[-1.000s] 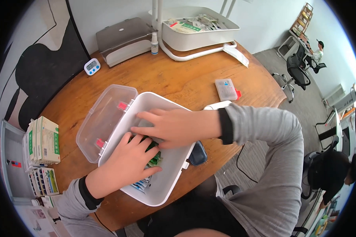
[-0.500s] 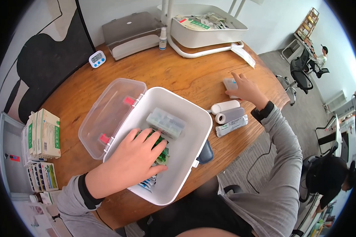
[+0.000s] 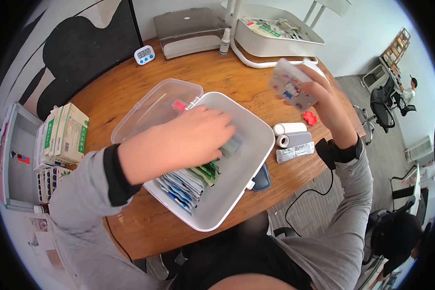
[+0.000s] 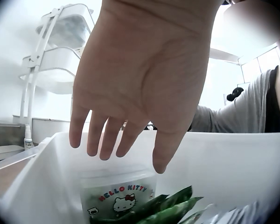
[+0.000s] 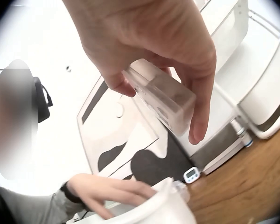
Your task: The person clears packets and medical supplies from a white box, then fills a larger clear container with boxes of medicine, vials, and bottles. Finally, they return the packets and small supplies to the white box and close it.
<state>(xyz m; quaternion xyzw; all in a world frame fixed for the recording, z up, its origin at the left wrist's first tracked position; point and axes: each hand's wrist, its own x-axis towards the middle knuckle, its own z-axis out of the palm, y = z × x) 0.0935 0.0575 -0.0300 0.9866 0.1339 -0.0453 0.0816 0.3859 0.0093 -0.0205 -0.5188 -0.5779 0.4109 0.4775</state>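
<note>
Wooden table (image 3: 217,87), timer (image 3: 144,54), rolls (image 3: 291,134)

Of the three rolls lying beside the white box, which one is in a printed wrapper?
The front roll, nearest the table edge; the other two rolls are plain.

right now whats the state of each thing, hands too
white box: open, lid folded back
left hand: open, reaching into box, holds nothing
right hand: grip on clear pill case, held above table
packets: stacked in box
</note>
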